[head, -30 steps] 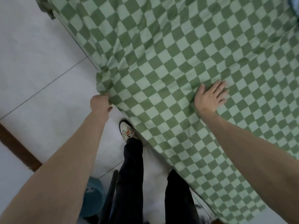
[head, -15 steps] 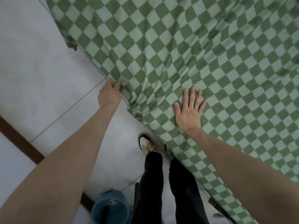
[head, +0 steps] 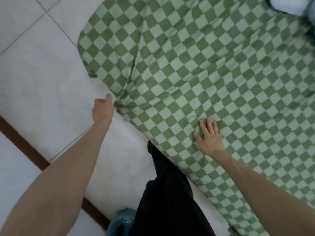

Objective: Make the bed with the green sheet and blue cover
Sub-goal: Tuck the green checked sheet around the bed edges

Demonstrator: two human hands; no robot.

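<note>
The green checkered sheet (head: 196, 68) covers the bed and hangs over its left edge and rounded corner. My left hand (head: 102, 109) is at the hanging edge, fingers curled into the fabric where it bunches into folds. My right hand (head: 208, 136) lies flat on top of the sheet with its fingers spread, pressing near the bed's near edge. A pale blue piece of bedding (head: 293, 5) shows at the top right corner; whether it is the cover I cannot tell.
White floor tiles (head: 37, 68) run along the left of the bed, with a dark brown strip (head: 22, 140) crossing them. My dark trouser legs (head: 170, 193) stand against the bed's edge. A blue-grey round object (head: 121, 222) sits on the floor by my feet.
The view has shifted along the bed towards its corner. My left hand slid further along the sheet's hanging edge, and my right hand moved over the top surface, still flat.
</note>
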